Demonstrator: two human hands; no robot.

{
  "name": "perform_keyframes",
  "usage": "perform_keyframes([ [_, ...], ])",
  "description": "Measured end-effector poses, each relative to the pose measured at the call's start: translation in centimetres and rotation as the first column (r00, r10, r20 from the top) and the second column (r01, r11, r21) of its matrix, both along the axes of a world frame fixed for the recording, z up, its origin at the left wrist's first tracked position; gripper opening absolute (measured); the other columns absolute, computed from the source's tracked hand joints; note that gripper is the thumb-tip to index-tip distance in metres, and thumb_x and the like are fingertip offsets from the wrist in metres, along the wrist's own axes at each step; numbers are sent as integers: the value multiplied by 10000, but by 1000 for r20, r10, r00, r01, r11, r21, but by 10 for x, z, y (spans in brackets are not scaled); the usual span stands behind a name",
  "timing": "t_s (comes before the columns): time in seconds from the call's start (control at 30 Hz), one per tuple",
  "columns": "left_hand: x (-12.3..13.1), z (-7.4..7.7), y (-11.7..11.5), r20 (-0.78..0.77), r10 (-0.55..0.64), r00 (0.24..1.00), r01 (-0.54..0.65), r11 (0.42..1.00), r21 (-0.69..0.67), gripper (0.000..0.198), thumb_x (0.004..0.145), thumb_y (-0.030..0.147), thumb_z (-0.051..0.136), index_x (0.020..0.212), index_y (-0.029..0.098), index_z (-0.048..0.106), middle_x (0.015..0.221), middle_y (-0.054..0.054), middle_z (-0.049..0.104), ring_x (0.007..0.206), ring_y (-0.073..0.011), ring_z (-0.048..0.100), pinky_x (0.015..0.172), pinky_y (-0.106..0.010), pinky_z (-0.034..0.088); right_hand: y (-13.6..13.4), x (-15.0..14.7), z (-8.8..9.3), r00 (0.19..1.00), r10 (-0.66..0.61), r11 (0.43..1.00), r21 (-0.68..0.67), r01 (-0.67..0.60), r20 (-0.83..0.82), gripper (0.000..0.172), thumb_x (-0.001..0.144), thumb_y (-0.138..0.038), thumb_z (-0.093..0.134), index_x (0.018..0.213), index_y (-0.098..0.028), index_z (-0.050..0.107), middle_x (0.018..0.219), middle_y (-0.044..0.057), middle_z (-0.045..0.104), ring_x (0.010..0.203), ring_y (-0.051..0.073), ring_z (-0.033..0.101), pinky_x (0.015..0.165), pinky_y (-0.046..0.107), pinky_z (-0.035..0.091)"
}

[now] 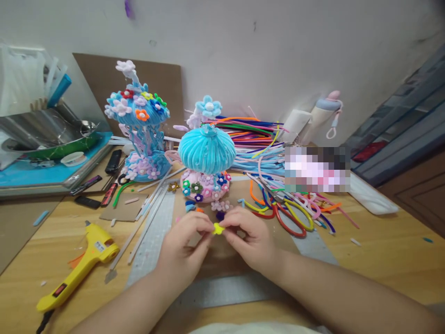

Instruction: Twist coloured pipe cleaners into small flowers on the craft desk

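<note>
A small yellow pipe-cleaner flower [218, 228] is pinched between my two hands, above a brown cardboard sheet [229, 264]. My left hand [187, 241] grips its left edge with thumb and fingertips. On its other side, my right hand [248, 239] pinches the right edge in the same way. Just beyond my fingers lie several small finished flowers, among them a dark purple one [220, 215]. Behind these stands a turquoise pipe-cleaner dome [207, 149] over a pink base [201, 185] covered with coloured flowers.
A yellow glue gun [83, 264] lies at left, its cord toward me. Red-and-yellow scissors [290, 220] rest at right among pipe-cleaner scraps. A taller flowered piece [139, 111] stands back left, near metal bowls [41, 130]. Bundled pipe cleaners [243, 132] lie along the wall.
</note>
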State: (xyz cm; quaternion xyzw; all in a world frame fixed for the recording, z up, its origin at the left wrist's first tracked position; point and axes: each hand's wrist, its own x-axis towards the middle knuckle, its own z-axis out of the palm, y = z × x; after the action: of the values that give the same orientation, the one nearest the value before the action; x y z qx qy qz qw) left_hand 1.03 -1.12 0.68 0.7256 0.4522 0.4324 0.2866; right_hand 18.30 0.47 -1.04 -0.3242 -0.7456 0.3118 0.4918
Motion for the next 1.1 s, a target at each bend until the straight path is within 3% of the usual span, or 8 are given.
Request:
perform_keyframes([
  [0.13, -4, 1, -3, -23, -69, 997, 71, 993, 97, 146, 775, 97, 518, 810, 207, 606, 871, -42, 643, 858, -160, 584, 794, -282, 442, -3, 3, 6, 1000, 26, 999, 48, -26, 7, 92, 804, -152, 536, 867, -206, 576, 804, 47, 575, 729, 153, 536, 629, 277, 448],
  [0.27, 4, 2, -1, 198, 8, 980, 40, 971, -236, 56, 753, 212, 583, 799, 185, 602, 786, -39, 640, 738, -158, 590, 714, -282, 464, -3, 1, 4, 998, 55, 989, -140, -55, -6, 67, 825, -231, 524, 809, -187, 571, 753, 34, 565, 682, 138, 538, 605, 259, 445],
  [0.43, 11, 2, 7, 582, 166, 796, 345, 665, -662, 223, 648, 297, 698, 705, 150, 540, 585, 18, 574, 518, -97, 532, 533, -237, 459, 0, -5, -5, 954, 109, 716, -643, -271, -281, 289, 848, -439, 426, 813, -162, 505, 636, 0, 540, 450, 88, 511, 367, 171, 343],
  [0.53, 11, 2, 9, 603, 185, 776, 404, 589, -700, 257, 622, 288, 722, 701, 136, 529, 602, 15, 570, 536, -90, 532, 549, -238, 470, 2, -8, -6, 962, 114, 682, -684, -259, -250, 273, 809, -425, 489, 759, -157, 485, 578, -24, 521, 402, 67, 474, 353, 154, 302],
  [0.7, 8, -8, 9, 437, 53, 898, 293, 669, -683, 225, 679, 313, 658, 710, 141, 516, 627, 20, 537, 578, -107, 534, 567, -251, 468, 2, -6, -2, 990, 141, 778, -620, -103, 11, 194, 846, -302, 435, 713, -167, 474, 466, -63, 432, 400, 70, 419, 422, 178, 326],
  [0.87, 4, -16, 10, 76, -76, 994, 106, 820, -562, 153, 735, 289, 577, 677, 151, 545, 580, 24, 505, 538, -108, 489, 505, -220, 385, 5, 1, 5, 892, 161, 952, -304, -28, 422, 167, 849, -207, 432, 719, -160, 526, 666, -1, 543, 633, 111, 499, 571, 210, 354],
  [1.0, 2, -15, 9, -15, -81, 997, 62, 848, -526, 160, 724, 266, 579, 617, 155, 537, 548, 17, 530, 529, -113, 492, 512, -224, 375, 7, 3, 8, 826, 245, 957, -262, -123, 508, 121, 828, -157, 443, 761, -161, 544, 707, -6, 563, 641, 99, 494, 577, 196, 346],
  [1.1, 5, -14, 8, 152, -22, 988, 109, 799, -591, 165, 700, 264, 592, 608, 157, 505, 520, 21, 538, 505, -112, 506, 510, -227, 398, 8, 2, 6, 859, 256, 955, -256, -152, 443, 117, 790, -119, 461, 718, -155, 545, 651, -25, 537, 593, 79, 468, 545, 174, 334],
])
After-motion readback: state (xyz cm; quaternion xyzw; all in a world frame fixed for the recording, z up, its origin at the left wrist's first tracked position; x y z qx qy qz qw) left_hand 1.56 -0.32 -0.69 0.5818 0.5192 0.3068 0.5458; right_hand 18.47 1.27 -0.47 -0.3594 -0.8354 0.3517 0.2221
